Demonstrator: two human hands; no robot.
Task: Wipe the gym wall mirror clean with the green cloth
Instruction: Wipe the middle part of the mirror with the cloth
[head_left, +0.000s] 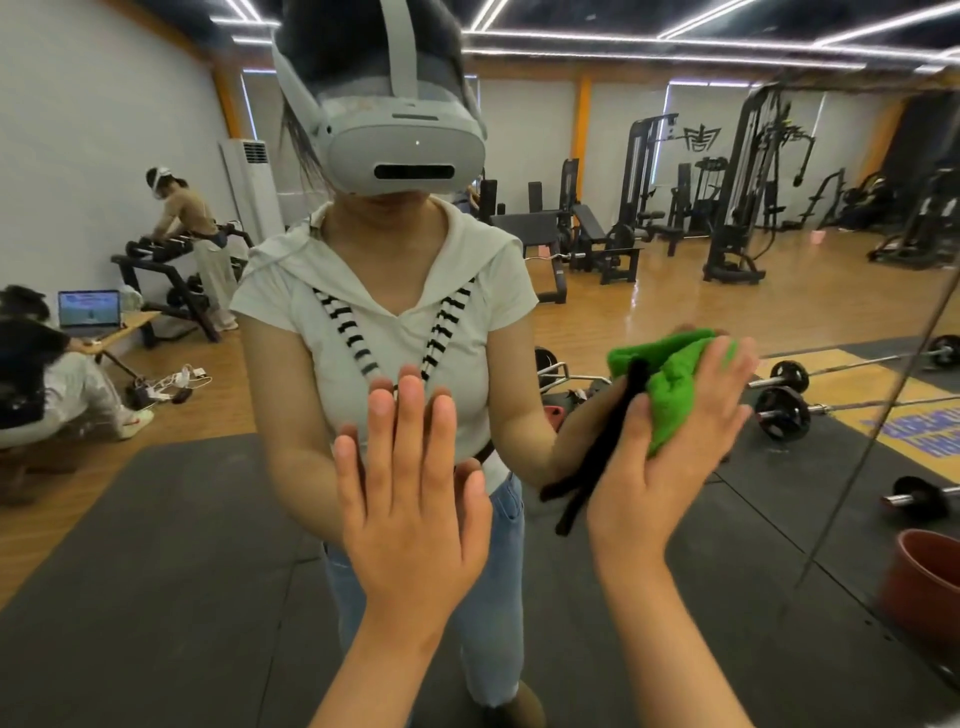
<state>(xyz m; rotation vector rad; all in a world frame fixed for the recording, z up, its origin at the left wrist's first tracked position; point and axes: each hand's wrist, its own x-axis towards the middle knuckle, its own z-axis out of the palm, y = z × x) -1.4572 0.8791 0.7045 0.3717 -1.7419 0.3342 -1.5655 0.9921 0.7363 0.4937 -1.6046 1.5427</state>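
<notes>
The wall mirror (675, 270) fills the view and reflects me standing close in front of it. My right hand (670, 441) presses the bunched green cloth (670, 384) flat against the glass at chest height, with fingers extended over it. A black strap (592, 467) dangles below the cloth. My left hand (410, 483) lies flat on the glass to the left of the cloth, with fingers straight and together and nothing in it.
A seam between mirror panels (878, 415) runs down at the right. A red-brown bucket (924, 582) stands at the lower right. The reflection shows gym machines, barbells on black mats, and other people at the far left.
</notes>
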